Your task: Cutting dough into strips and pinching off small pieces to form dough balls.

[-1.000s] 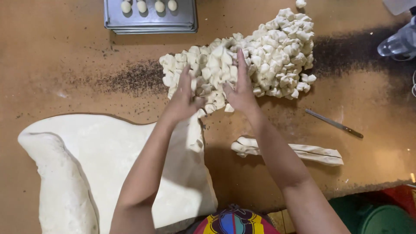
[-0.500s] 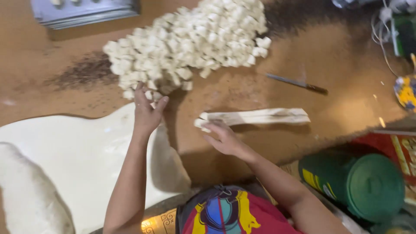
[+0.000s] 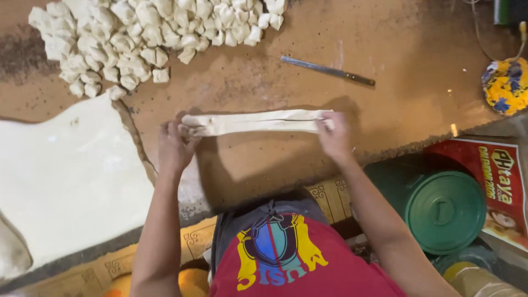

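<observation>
A long pale strip of dough (image 3: 256, 122) lies across the brown work board (image 3: 418, 66). My left hand (image 3: 175, 144) grips its left end and my right hand (image 3: 334, 137) grips its right end, so the strip is stretched between them. Beyond it, at the top left, sits a heap of several small cut dough pieces (image 3: 132, 38). A thin knife (image 3: 327, 70) lies on the board just past the strip, to the right.
A wide flat sheet of rolled dough (image 3: 66, 176) covers the board's left side. A green lidded bucket (image 3: 445, 212) stands below the board's edge at right, next to a red printed poster (image 3: 498, 181). A yellow and blue patterned object (image 3: 506, 85) sits at far right.
My left hand left the heap of cut pieces and came down to the strip. Both hands now hold the strip's ends, and it lies longer and straighter. The view shifted right.
</observation>
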